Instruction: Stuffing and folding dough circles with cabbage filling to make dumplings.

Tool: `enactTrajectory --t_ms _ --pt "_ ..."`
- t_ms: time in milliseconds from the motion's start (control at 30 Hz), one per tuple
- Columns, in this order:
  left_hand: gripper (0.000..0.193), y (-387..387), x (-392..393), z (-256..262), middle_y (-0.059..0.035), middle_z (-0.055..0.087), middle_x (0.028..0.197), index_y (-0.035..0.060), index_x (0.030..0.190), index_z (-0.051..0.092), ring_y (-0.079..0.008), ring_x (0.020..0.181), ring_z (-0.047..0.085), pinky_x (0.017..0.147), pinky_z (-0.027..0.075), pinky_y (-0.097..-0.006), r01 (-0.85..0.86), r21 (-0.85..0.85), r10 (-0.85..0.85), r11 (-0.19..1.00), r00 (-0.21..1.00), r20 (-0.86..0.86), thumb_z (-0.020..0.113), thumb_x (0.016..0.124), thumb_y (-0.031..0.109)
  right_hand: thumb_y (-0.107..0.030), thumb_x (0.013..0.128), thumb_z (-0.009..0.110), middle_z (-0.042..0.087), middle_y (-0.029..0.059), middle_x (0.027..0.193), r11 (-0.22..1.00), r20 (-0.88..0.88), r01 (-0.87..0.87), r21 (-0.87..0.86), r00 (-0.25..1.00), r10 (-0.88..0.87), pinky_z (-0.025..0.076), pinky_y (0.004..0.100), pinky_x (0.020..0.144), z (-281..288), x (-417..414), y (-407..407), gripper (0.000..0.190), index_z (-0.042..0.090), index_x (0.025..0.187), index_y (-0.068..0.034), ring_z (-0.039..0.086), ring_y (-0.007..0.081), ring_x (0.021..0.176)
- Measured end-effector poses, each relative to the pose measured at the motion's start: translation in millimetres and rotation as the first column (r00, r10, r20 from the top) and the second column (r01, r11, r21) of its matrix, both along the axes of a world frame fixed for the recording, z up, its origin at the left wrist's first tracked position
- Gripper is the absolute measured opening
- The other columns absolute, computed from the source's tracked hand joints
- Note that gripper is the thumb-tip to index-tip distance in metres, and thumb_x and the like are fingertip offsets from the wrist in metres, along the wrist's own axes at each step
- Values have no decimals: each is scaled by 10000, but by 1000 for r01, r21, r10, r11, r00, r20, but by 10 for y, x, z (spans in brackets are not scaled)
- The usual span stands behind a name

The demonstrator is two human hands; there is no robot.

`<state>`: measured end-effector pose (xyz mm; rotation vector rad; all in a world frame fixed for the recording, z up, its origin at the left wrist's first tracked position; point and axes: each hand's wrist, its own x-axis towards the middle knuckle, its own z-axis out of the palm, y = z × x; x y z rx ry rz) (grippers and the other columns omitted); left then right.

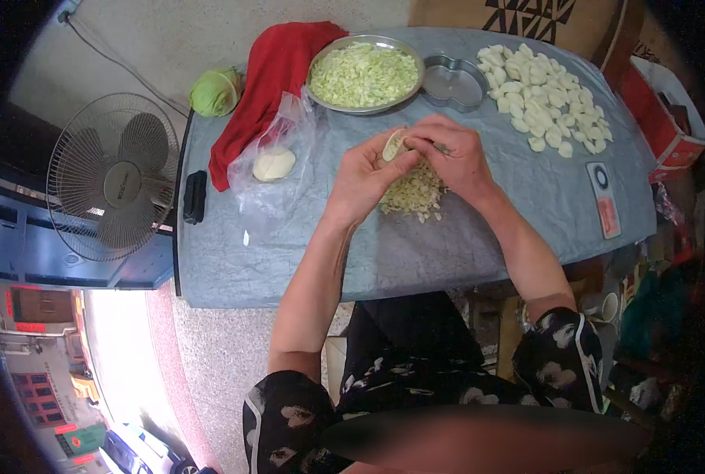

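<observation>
My left hand (361, 172) holds a small folded dumpling wrapper (393, 146) upright between thumb and fingers. Bits of pale green filling show in its opening. From the other side, the fingertips of my right hand (456, 154) pinch at the wrapper's edge. Below both hands, chopped vegetable filling (414, 192) is heaped; the hands hide its upper part and whatever holds it. Beyond them stands a metal bowl (364, 108) full of chopped pale green cabbage (364, 74). Many shaped dough pieces (539, 98) lie spread at the far right of the table.
A grey cloth (447, 260) covers the table. Left of my hands lie a dough ball (274, 164) on a clear plastic bag (269, 204), a red cloth (263, 83), a cabbage (215, 92) and a black object (195, 197). A cloud-shaped metal mould (479, 98), a phone-like device (603, 200) and a fan (115, 178) are around.
</observation>
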<state>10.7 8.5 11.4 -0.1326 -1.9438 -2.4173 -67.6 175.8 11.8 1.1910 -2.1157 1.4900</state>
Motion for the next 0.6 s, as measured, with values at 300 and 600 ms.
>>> enactTrajectory --t_ms 300,600 --pt "378 28 -11 -14 -90 657 1248 -42 1360 570 -144 1086 649 934 555 -288 14 62 -15 998 1000 20 567 1044 167 -37 848 725 683 107 916 1000 17 -3 3 1000 3 546 348 715 29 23 38 166 713 1009 -3 680 276 827" --pt "383 -34 -35 1 -92 645 1287 -13 1408 533 -123 1118 634 940 528 -248 0 330 -15 944 999 45 530 1059 147 -110 787 791 655 70 922 989 -128 139 -59 981 -146 487 404 825 146 76 42 236 694 998 -62 629 275 906"
